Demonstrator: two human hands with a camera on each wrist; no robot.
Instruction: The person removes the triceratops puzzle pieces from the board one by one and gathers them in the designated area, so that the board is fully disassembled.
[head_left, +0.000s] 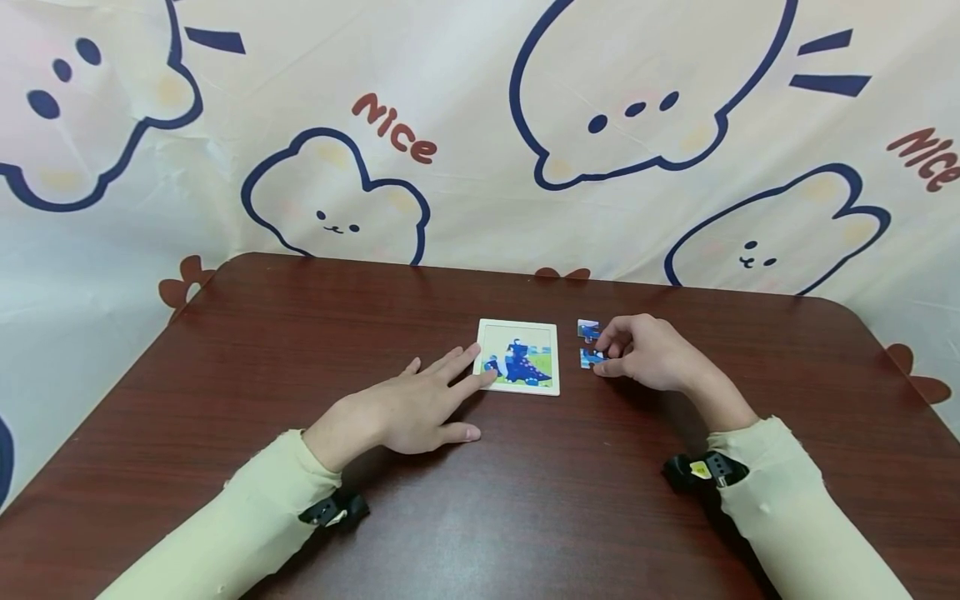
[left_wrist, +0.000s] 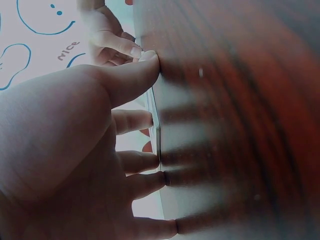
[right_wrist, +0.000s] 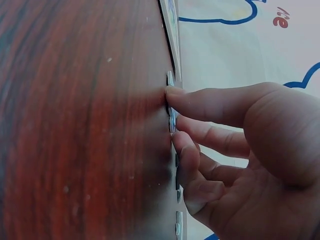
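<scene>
A white-bordered puzzle board (head_left: 557, 358) lies flat on the table, with a partly filled picture of blue dinosaurs on it. My left hand (head_left: 420, 404) rests with its fingers spread at the board's left side. Two of its fingertips touch the board, while the thumb (left_wrist: 137, 75) stretches out near the table. To the right of the board lies a blue jigsaw piece (head_left: 588, 358), which my right hand (head_left: 648, 354) pinches between thumb and finger, low at the table surface. Just beyond it is another jigsaw piece (head_left: 587, 328), partly behind the right fingers.
The dark brown wooden table (head_left: 540, 500) has rounded far corners. A pale curtain (head_left: 472, 208) with cartoon outlines hangs behind its far edge. Both wrists carry black straps over light sleeves. More thin pieces (right_wrist: 178, 225) appear edge-on in the right wrist view.
</scene>
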